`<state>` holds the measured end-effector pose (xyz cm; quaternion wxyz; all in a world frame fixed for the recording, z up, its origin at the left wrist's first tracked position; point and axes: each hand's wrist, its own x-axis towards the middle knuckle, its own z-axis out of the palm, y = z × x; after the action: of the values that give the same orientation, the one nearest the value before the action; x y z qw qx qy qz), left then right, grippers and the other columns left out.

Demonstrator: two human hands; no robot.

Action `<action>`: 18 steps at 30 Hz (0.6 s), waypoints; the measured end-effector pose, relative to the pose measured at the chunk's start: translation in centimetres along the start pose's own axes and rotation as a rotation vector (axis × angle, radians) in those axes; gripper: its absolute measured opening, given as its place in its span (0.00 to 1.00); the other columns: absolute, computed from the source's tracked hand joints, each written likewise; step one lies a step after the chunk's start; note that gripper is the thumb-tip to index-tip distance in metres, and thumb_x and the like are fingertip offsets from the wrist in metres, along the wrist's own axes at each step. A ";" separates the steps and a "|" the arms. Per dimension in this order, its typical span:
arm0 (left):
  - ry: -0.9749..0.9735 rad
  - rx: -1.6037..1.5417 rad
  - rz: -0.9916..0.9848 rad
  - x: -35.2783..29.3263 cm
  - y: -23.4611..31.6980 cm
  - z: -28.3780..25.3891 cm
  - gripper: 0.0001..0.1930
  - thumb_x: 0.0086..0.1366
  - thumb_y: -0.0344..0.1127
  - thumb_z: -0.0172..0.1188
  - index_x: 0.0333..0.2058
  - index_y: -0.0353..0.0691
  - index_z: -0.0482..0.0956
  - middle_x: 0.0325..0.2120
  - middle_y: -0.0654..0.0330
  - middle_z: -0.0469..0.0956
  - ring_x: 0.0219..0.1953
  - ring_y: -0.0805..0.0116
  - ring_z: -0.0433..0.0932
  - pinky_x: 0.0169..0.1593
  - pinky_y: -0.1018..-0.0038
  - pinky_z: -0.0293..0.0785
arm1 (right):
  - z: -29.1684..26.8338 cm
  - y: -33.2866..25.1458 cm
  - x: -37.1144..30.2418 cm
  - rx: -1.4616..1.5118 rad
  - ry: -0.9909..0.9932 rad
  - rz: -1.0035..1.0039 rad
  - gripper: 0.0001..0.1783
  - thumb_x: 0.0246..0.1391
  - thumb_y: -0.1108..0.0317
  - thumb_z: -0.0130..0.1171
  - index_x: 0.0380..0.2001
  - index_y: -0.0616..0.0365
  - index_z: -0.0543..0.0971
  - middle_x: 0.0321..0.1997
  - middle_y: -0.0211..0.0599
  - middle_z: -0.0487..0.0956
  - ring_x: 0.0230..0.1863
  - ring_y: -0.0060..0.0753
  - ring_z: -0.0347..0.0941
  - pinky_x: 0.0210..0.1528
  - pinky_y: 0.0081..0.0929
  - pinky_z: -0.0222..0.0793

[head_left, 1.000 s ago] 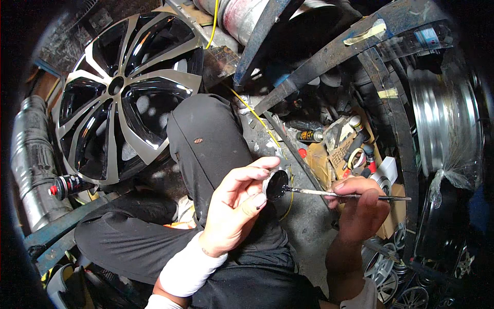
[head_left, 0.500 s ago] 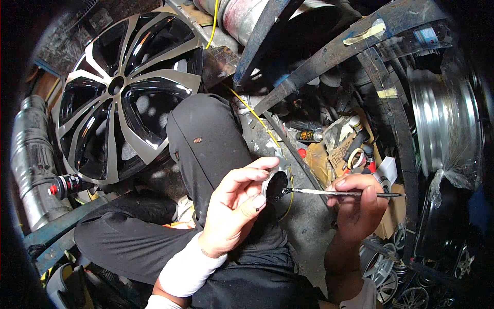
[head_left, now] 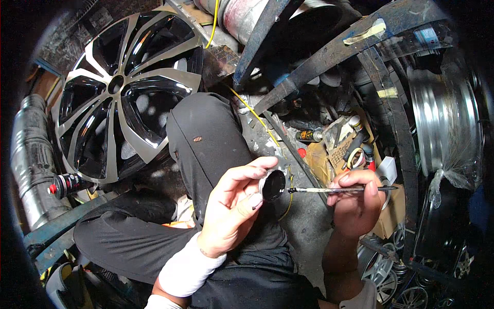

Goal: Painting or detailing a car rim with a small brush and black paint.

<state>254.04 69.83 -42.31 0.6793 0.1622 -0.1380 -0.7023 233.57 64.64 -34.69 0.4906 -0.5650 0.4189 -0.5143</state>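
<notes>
Between the fingers and thumb of my left hand point(head_left: 234, 193) is a small round cup point(head_left: 273, 186), its inside black and glossy as if with paint. The cup tilts so that its mouth shows. My right hand point(head_left: 357, 201) pinches a thin paintbrush point(head_left: 334, 190) held nearly level, pointing left. Black coats the brush's tip, which is just off the cup's right rim. A wheel rim point(head_left: 121, 95) with black and silver spokes leans at the upper left, beyond my bent knee point(head_left: 206, 134).
A spray can point(head_left: 68, 186) lies beside the wheel rim. Blue metal frame bars point(head_left: 329, 56) cross the upper right. Beyond them are a plastic-wrapped rim point(head_left: 445, 118) and a cardboard box with tape rolls and bottles. A yellow cord point(head_left: 252, 110) runs over the floor.
The brush tip has drawn back slightly from inside the cup to just past its rim. More of the cup's black inside shows. The left hand has hardly moved.
</notes>
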 end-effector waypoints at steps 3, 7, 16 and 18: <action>0.000 -0.058 -0.021 0.0 0.0 0.0 0.20 0.67 0.26 0.61 0.56 0.36 0.70 0.64 0.47 0.65 0.62 0.67 0.68 0.63 0.73 0.63 | -0.1 0.8 0.0 0.045 -0.008 -0.001 0.29 0.69 0.52 0.37 0.37 0.71 0.74 0.32 0.57 0.78 0.24 0.35 0.73 0.30 0.28 0.71; -0.012 -0.102 -0.032 0.0 0.1 0.1 0.20 0.68 0.26 0.59 0.57 0.37 0.68 0.64 0.47 0.65 0.64 0.62 0.68 0.65 0.69 0.64 | 0.2 1.4 -0.4 0.080 -0.014 -0.014 0.28 0.69 0.51 0.37 0.38 0.70 0.74 0.32 0.58 0.77 0.23 0.35 0.72 0.30 0.28 0.70; 0.005 -0.031 -0.033 0.0 0.3 0.7 0.19 0.69 0.30 0.58 0.58 0.45 0.69 0.65 0.48 0.64 0.61 0.56 0.72 0.60 0.65 0.71 | 1.2 1.3 -0.5 0.111 -0.035 -0.077 0.26 0.67 0.51 0.43 0.37 0.69 0.73 0.31 0.57 0.77 0.24 0.34 0.71 0.32 0.31 0.71; 0.009 -0.030 -0.037 -0.1 0.4 0.8 0.19 0.69 0.30 0.58 0.58 0.45 0.69 0.65 0.48 0.64 0.61 0.56 0.72 0.60 0.65 0.71 | 1.2 1.4 -0.5 0.103 -0.045 -0.075 0.26 0.67 0.51 0.43 0.37 0.69 0.73 0.31 0.57 0.77 0.24 0.34 0.71 0.31 0.31 0.71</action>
<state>254.07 69.86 -41.45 0.6691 0.1577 -0.1213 -0.7160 234.78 65.05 -36.12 0.5088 -0.5656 0.3593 -0.5405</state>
